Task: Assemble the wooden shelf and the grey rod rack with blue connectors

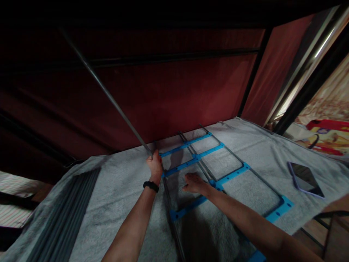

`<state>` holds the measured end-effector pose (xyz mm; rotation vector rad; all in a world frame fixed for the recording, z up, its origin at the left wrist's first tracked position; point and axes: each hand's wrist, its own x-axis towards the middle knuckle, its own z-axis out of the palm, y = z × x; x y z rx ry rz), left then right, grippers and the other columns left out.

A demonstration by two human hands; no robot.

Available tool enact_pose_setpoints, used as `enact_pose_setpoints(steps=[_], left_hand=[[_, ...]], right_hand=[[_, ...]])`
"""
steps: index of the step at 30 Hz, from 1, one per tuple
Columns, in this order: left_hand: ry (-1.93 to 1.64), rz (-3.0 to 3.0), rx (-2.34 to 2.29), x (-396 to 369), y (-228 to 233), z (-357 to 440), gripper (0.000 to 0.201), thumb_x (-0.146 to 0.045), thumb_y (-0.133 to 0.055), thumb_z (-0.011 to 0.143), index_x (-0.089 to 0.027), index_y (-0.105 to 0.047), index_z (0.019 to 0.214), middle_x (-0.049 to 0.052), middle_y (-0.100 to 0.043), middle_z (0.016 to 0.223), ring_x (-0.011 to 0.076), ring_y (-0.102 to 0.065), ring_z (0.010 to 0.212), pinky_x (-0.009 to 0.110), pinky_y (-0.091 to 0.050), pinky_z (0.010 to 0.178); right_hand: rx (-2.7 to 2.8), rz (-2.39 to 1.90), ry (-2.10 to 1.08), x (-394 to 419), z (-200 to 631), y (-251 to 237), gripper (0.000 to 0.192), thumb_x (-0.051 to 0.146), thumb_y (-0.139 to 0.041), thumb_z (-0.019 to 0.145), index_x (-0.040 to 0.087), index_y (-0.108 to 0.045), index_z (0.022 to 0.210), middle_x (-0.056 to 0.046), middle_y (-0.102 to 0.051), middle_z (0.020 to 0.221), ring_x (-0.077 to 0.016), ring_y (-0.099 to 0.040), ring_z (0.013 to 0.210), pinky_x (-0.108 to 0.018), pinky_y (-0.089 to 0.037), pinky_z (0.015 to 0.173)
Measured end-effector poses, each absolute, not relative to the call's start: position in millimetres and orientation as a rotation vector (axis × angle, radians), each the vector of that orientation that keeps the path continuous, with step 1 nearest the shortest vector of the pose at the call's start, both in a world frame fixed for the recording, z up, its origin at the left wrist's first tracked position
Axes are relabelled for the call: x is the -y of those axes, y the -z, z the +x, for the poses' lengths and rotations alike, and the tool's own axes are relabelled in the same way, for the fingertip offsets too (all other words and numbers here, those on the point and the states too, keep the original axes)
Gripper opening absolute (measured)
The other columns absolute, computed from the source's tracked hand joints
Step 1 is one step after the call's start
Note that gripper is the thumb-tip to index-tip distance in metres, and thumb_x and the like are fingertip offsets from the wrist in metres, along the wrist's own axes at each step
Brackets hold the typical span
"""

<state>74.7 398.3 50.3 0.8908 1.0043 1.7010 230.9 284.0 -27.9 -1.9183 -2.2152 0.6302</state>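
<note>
My left hand (155, 165), with a black band on its wrist, is closed around the lower end of a long thin grey metal rod (109, 95). The rod slants up and to the left, across the red wall. Beneath my hands lies a flat frame of grey rods joined by blue plastic crosspieces (180, 167). My right hand (195, 183) is over the frame's near-left section, between two blue crosspieces, with thumb and fingers apart and nothing in it. Part of the frame is hidden under my right forearm.
Several grey rods (68, 211) lie side by side at the left. A phone (305, 178) rests at the right on the grey blanket (122, 189). Dark metal posts (256, 72) and a red wall (174, 91) enclose the back. A red and yellow package (327, 136) sits further right.
</note>
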Motion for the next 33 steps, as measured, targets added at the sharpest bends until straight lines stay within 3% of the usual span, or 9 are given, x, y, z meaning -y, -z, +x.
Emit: enact_pose_setpoints(steps=[6,10,15,22,33], left_hand=[[-1.678,0.934,-0.963,-395,-50,72,0.050,-0.037,-0.067,0.071,-0.023,-0.022,0.052,-0.011,-0.023,0.043,0.0046,-0.020,0.038,0.022,-0.016,0.038],[-1.647,0.971,-0.940,-392,-48,71,0.051,-0.037,-0.066,0.072,-0.023,-0.022,0.051,-0.010,-0.022,0.043,0.0048,-0.020,0.038,0.022,-0.016,0.039],[-1.637,0.976,-0.946,-390,-45,71,0.052,-0.038,-0.065,0.072,-0.023,-0.021,0.049,-0.010,-0.020,0.043,0.0047,-0.019,0.038,0.022,-0.016,0.039],[-1.589,1.057,-0.972,-387,-42,76,0.047,-0.040,-0.064,0.072,-0.023,-0.027,0.048,-0.009,-0.023,0.043,0.0055,-0.021,0.040,0.022,-0.016,0.041],[-1.563,1.127,-0.993,-388,-35,76,0.043,-0.039,-0.062,0.073,-0.022,-0.032,0.048,-0.008,-0.028,0.044,0.0061,-0.025,0.041,0.023,-0.019,0.042]], right_hand=[[2.257,-1.937,-0.599,-282,231,26,0.040,0.041,-0.069,0.081,0.013,-0.066,0.109,-0.016,-0.068,0.118,-0.0303,-0.060,0.114,-0.038,-0.044,0.098],[2.275,-1.924,-0.618,-282,231,22,0.045,0.041,-0.069,0.081,0.008,-0.065,0.112,-0.021,-0.066,0.121,-0.0330,-0.059,0.117,-0.040,-0.044,0.100],[2.281,-1.923,-0.638,-282,231,22,0.044,0.042,-0.068,0.082,0.011,-0.065,0.114,-0.018,-0.066,0.123,-0.0322,-0.058,0.118,-0.039,-0.043,0.101],[2.218,-1.936,-0.650,-279,230,24,0.042,0.040,-0.069,0.082,0.015,-0.064,0.116,-0.017,-0.064,0.127,-0.0342,-0.053,0.123,-0.041,-0.037,0.106],[2.265,-1.916,-0.602,-276,229,20,0.045,0.038,-0.067,0.085,0.009,-0.062,0.119,-0.021,-0.064,0.126,-0.0338,-0.054,0.122,-0.041,-0.036,0.106]])
